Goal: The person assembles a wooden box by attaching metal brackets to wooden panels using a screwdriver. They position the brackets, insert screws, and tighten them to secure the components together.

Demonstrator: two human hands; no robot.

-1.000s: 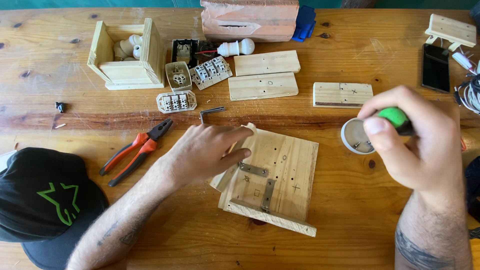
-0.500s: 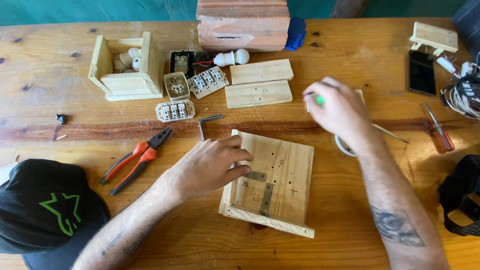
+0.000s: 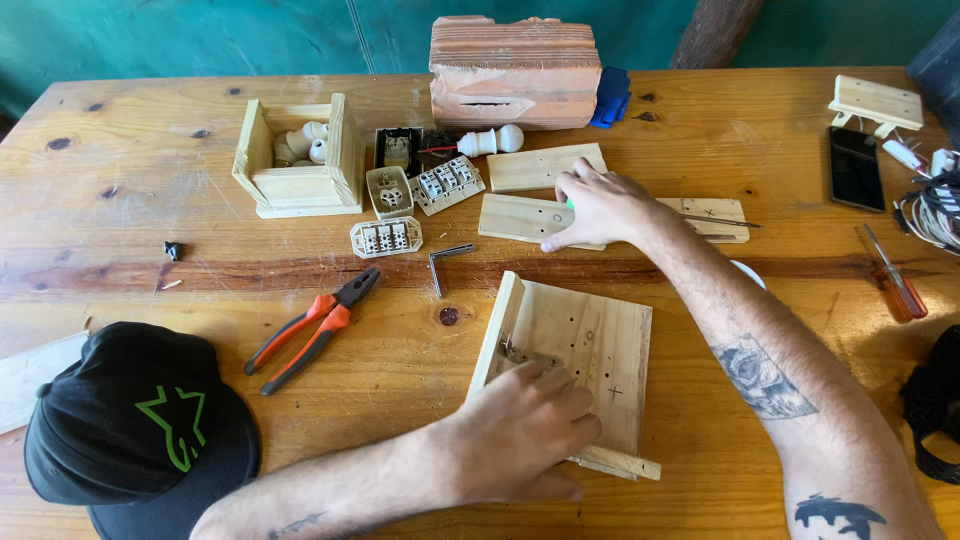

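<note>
Head view: your left hand point(image 3: 525, 435) lies flat on the wooden panel point(image 3: 585, 345) at lower centre; your right hand point(image 3: 598, 208), fingers curled around a green-handled tool point(image 3: 572, 203), touches the wooden block point(image 3: 520, 218) above.

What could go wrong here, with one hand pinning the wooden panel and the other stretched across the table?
1. The right hand reaches far over the small flat pine block with a green-handled screwdriver; its thin shaft could snag the neighbouring pine block.
2. The left hand alone presses the square pine panel with a raised edge strip; it might slide or tip.
3. The loose grey metal angle bracket could get knocked by the forearm.
</note>
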